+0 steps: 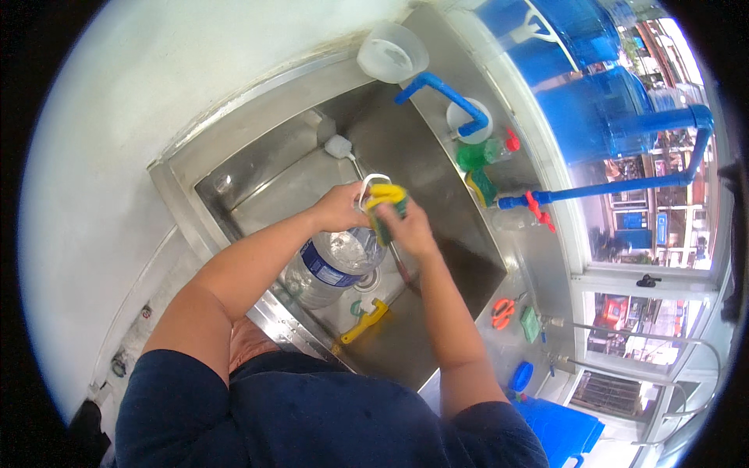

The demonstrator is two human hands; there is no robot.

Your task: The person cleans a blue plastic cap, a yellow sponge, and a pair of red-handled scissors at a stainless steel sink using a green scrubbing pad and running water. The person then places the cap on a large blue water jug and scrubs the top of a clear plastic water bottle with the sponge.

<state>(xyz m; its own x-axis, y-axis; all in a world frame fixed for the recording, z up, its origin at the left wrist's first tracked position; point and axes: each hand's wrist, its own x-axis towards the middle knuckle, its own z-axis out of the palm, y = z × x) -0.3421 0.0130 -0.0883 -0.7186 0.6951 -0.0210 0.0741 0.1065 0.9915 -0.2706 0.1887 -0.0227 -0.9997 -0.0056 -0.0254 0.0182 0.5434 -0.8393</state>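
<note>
A large clear plastic water bottle (pixel 333 266) with a blue label stands tilted in the stainless steel sink (pixel 275 169). At its neck, my left hand (pixel 342 207) grips the top by the white handle ring (pixel 377 177). My right hand (pixel 406 225) holds a yellow and green scouring sponge (pixel 386 202), folded against the bottle's top; its fingers are slightly blurred. A long-handled brush with a white head (pixel 339 146) lies in the sink beyond the hands. Near the sink's front lies a yellow plastic tool (pixel 366 322), beside the drain (pixel 368 281).
Along the right ledge are a blue pipe spout (pixel 445 93), a green liquid bottle (pixel 477 155), another sponge (pixel 481 187), orange-handled scissors (pixel 503 314) and a green block (pixel 529 324). A translucent tub (pixel 393 52) stands at the far corner. Blue containers (pixel 603 117) stand behind the glass.
</note>
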